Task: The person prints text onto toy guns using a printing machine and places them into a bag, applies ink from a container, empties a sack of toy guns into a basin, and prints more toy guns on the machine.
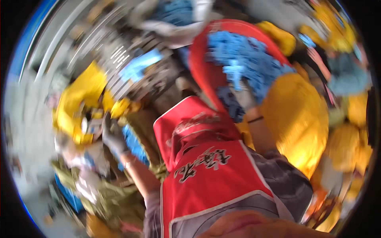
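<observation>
A wide red tub [198, 59] full of blue pieces [254, 49] stands in front of me, slightly right. My right hand [245, 97], in a grey glove, is over its near side, closed on a light blue piece [235, 73]; blur hides the piece's exact kind. Off to the left, my left hand [114, 137], also gloved, has its fingers stretched out and holds nothing that I can see. It is beside an olive sack [145, 133] with blue material [135, 144] in it. A yellow bag [81, 99] lies just beyond that hand.
A slatted metal surface [115, 59] with a light blue piece [141, 65] on it lies ahead left. A large yellow sack [297, 119] bulges against the tub's right. Behind the tub is a white sack [170, 31] of blue material. A co-worker's hand [315, 57] shows far right.
</observation>
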Demonstrator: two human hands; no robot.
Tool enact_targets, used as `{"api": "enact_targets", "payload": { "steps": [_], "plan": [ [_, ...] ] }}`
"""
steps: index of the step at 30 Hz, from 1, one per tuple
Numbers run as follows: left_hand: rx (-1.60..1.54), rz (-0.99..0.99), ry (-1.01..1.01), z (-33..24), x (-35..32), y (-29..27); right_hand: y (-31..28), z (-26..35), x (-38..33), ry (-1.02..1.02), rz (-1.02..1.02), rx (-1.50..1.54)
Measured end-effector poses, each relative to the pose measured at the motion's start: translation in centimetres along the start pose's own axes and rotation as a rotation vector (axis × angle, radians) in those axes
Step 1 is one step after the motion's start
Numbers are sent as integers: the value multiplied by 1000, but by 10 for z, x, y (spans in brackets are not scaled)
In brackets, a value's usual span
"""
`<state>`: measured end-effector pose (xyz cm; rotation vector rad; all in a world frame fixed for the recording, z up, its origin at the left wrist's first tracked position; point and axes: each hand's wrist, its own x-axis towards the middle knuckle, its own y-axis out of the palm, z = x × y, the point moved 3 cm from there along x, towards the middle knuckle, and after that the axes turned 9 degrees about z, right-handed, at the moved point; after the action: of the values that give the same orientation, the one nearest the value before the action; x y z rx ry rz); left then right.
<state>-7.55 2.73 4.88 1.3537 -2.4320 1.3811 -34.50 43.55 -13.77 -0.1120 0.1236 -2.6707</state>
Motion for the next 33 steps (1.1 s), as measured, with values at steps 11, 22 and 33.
{"api": "enact_targets", "payload": {
  "steps": [11,22,33],
  "plan": [
    [20,436,301,-66,93,49,42,84,21,76,237,561],
    [-133,53,277,-26,72,20,139,207,98,-266,407,100],
    [-125,-136,-375,105,-89,-53,190,227,148,-1067,633,-817]
  ]
}}
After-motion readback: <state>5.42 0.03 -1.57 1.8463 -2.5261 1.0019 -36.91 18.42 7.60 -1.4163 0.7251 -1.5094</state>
